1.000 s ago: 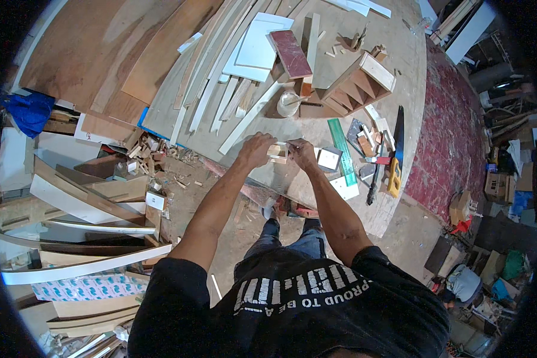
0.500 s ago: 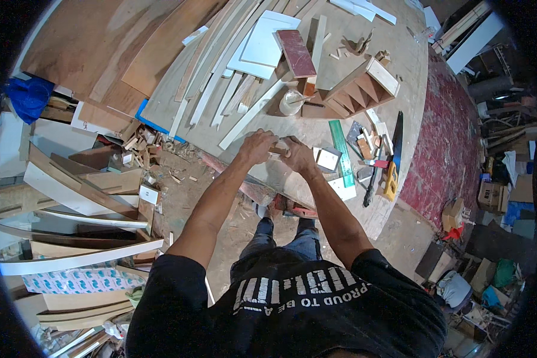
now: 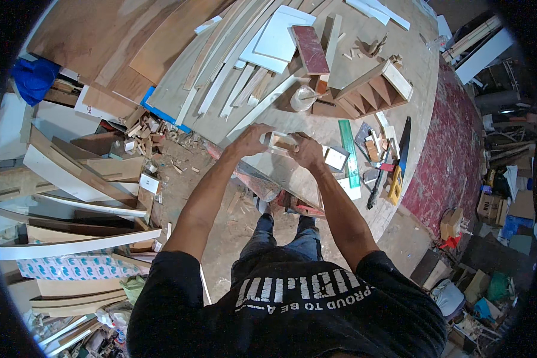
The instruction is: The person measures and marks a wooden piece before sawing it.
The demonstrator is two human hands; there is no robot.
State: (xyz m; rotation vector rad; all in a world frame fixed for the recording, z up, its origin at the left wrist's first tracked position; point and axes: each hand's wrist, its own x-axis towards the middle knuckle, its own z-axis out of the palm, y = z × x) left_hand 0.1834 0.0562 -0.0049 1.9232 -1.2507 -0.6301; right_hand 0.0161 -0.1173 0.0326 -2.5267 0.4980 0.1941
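Note:
Between my two hands is a small open wooden box (image 3: 281, 142) with pale sides, lifted over the near edge of the workbench. My left hand (image 3: 252, 139) has its fingers closed on the left end of it. At the opposite end my right hand (image 3: 307, 150) grips the box too. Just right of that hand lies a small white-and-dark block (image 3: 335, 157), beside a green flat strip (image 3: 349, 152). Beyond the hands stands a whitish plastic cup (image 3: 303, 99) with a stick in it.
A wooden box with slanted dividers (image 3: 376, 92) and a dark red board (image 3: 311, 50) lie farther back. On the right is a handsaw (image 3: 395, 184) with a yellow handle, near small offcuts. Long wood strips (image 3: 227, 83) cover the left side. Curved panels (image 3: 77, 253) are stacked at lower left.
The small wooden box is tilted so its open inside now shows more, and my hands have moved slightly apart. The whole view has shifted a little.

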